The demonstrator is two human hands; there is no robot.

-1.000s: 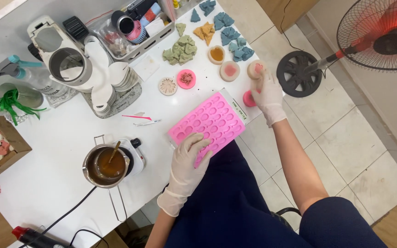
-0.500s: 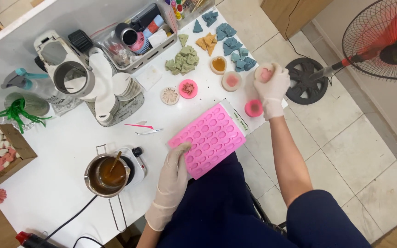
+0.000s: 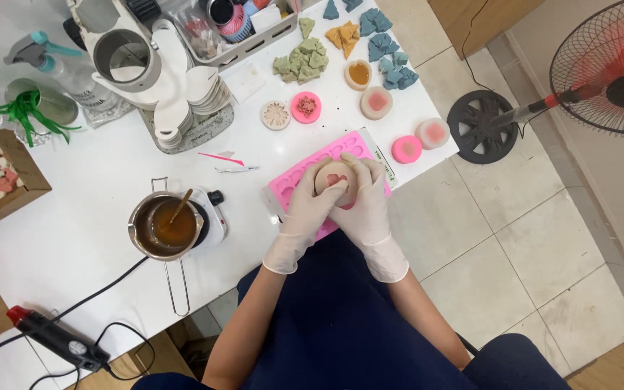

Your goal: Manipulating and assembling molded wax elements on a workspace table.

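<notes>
Both gloved hands have come together over the near edge of the worktop (image 3: pixel 95 188). A second ago the right hand (image 3: pixel 367 209) was out at the far right corner with a small round mould (image 3: pixel 336 178) and the left hand (image 3: pixel 305 217) lay flat on the pink tray mould (image 3: pixel 294 184). Now the left hand has left the tray and joined the right, so the round mould is the piece being worked. It sits above the tray, cupped from both sides: the fingers (image 3: pixel 326 191) of both hands are closed around its rim, and its pale face with a pink centre shows between them. Left of the hands stands a pot of amber liquid (image 3: pixel 164 227) on a small hotplate. Farther off lie a pink round mould (image 3: pixel 406 149), a pale one (image 3: pixel 432 133) and piles of green and blue pieces.
</notes>
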